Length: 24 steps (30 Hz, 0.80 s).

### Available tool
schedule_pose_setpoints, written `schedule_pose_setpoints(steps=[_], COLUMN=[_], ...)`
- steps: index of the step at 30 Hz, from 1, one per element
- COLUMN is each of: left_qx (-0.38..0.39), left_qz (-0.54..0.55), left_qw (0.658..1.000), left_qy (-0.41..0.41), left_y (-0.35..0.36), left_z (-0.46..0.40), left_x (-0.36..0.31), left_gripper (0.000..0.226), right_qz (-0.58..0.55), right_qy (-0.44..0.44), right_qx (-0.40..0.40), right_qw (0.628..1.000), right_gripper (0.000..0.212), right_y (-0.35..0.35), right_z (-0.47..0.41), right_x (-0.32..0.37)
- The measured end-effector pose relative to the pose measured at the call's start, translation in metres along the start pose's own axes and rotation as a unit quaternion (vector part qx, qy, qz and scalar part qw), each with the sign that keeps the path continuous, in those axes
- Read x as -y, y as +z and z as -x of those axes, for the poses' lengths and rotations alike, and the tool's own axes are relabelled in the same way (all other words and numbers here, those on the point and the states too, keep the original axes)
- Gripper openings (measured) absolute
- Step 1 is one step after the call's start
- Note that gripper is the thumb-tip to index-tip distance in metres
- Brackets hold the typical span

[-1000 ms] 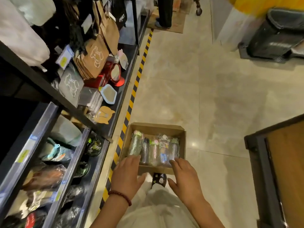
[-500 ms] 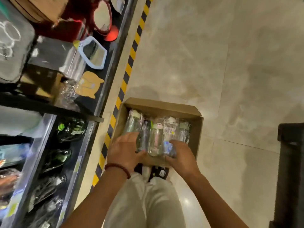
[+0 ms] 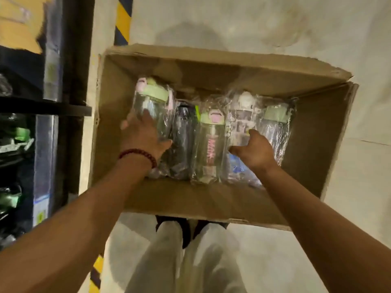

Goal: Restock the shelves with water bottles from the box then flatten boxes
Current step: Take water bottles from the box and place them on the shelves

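An open cardboard box [image 3: 313, 132] lies on the floor right below me. Several plastic-wrapped water bottles lie side by side in it. My left hand [image 3: 141, 135] grips the leftmost clear bottle with the green lid [image 3: 152, 100]. My right hand [image 3: 251, 150] curls round the clear bottle with the white cap [image 3: 241, 115]. Between them lie a dark bottle [image 3: 183, 134] and a clear bottle with pink lettering [image 3: 210, 144]. Another green-lidded bottle [image 3: 275, 121] lies at the right end of the row.
Dark metal shelves [image 3: 50, 106] with wrapped goods stand at the left. A yellow and black floor stripe [image 3: 122, 20] runs along them. My white trousers [image 3: 190, 261] and dark shoes show just below the box. Pale tiled floor [image 3: 254, 24] lies beyond and to the right.
I have bent much closer to the box. Both hands went from its near edge down into it and closed on two bottles.
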<state>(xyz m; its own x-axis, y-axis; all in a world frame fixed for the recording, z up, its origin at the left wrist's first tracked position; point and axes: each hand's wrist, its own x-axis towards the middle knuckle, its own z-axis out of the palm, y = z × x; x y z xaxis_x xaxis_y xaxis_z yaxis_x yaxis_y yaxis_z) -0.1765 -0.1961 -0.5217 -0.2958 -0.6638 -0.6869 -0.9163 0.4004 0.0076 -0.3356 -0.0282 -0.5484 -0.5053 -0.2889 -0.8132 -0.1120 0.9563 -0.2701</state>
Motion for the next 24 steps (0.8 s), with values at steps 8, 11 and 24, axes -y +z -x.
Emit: schedule_pose_setpoints(steps=[8,11,24], left_qx=[-0.102,-0.073,-0.086], left_qz=[0.121,0.185,0.297], left_qw=[0.986,0.977,0.948], left_qy=[-0.054,-0.081,-0.072], left_y=[0.025,0.025,0.035], left_z=[-0.043,-0.051,-0.055], left_x=[0.019,0.021,0.025], left_gripper=[0.087,0.091,0.087], right_qz=[-0.043,-0.073,-0.094], right_qy=[0.092,0.127,0.137], right_qx=[-0.068,-0.082,-0.128], right_qw=[0.993,0.986,0.978], right_gripper=[0.092,0.097,0.092], right_y=[0.043,0.046,0.051], right_z=[-0.048,-0.061,-0.077], right_x=[-0.012,-0.016,-0.026])
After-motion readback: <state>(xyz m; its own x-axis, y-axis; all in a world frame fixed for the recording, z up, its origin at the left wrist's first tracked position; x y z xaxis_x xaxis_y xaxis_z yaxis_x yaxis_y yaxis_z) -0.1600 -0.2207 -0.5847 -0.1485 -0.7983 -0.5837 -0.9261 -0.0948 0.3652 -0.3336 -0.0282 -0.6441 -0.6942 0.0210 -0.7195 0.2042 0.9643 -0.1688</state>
